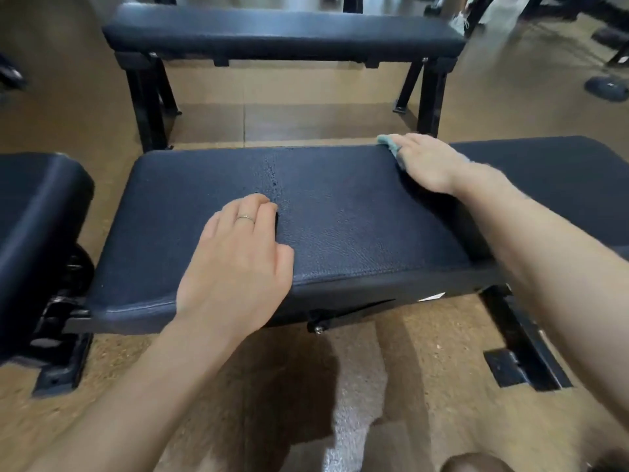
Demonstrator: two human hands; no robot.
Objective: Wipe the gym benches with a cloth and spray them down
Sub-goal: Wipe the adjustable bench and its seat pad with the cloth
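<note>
Benches: we count two whole ones, near bench (340, 226) and far bench (282, 32). Our right hand (425, 165) presses one teal cloth (388, 142) flat at its far edge; left hand (238, 257) rests flat, holding nothing.

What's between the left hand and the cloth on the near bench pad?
Head view: only bare black pad, with a streak of wet droplets just past the left hand. The cloth sits under the right hand at the far edge.
</note>
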